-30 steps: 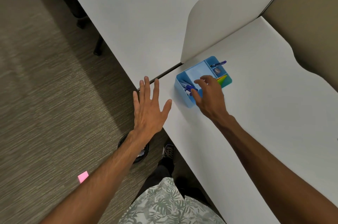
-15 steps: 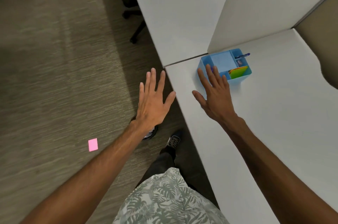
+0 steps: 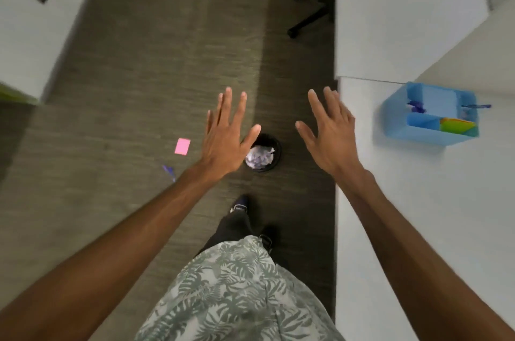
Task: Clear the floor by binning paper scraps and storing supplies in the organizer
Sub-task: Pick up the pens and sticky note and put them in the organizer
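A blue organizer (image 3: 412,131) stands on the white desk (image 3: 418,215) at the right, holding blue pens and coloured sticky notes. On the carpet lie a pink sticky note (image 3: 182,146) and a blue pen (image 3: 169,172). A small black bin (image 3: 276,155) with crumpled paper (image 3: 259,156) sits on the floor between my hands. My left hand (image 3: 225,137) hovers open over the bin's left rim. My right hand (image 3: 328,134) is open and empty over the desk's left edge, left of the organizer.
A second white desk (image 3: 390,20) continues beyond, with a divider panel (image 3: 473,53) at the far right. A black office chair base (image 3: 309,9) stands on the carpet. A white cabinet (image 3: 30,23) is at the far left. My shoes (image 3: 239,202) are below the bin.
The view has swung left toward the floor. My right hand has left the organizer and pulled back to the desk edge, fingers spread. The bin, the pen and the pink note have come into fuller view.
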A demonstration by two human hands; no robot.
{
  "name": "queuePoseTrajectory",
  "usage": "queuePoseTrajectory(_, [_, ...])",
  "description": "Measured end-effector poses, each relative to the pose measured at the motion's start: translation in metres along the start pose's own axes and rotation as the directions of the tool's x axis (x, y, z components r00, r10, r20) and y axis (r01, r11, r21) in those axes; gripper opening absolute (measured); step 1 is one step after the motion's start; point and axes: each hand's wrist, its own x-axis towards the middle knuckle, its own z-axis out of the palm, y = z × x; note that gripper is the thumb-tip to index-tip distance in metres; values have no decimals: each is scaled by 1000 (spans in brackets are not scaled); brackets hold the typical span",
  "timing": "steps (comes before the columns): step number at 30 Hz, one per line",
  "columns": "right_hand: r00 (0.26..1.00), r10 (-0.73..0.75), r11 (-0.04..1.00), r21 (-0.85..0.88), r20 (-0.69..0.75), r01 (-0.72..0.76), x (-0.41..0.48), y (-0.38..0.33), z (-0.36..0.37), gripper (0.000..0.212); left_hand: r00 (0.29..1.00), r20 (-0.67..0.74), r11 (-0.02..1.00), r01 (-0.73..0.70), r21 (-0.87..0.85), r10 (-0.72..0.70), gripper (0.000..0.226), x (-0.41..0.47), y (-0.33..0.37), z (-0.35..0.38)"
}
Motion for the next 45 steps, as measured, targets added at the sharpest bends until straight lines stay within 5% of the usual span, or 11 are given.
queuePoseTrajectory(11, [942,-284,958,85,178,273,57,-158,81,67,939,-153,949,315,22,-308,82,-49,-191,-50])
queuePoseTrajectory(25, [874,-353,935,94,335,342,115,-341,245,69,906,-84,910,414,-14,-414,79,-69,-397,-47])
queuePoseTrajectory(36, [808,-348,930,67,475,361,161,-354,414,68,851,3,850,525,-41,-526,77,-41,-495,69])
queuePoseTrajectory(45, [739,-357,915,55,571,400,196,-304,596,67,780,108,778,625,-65,-617,84,-17,-584,239])
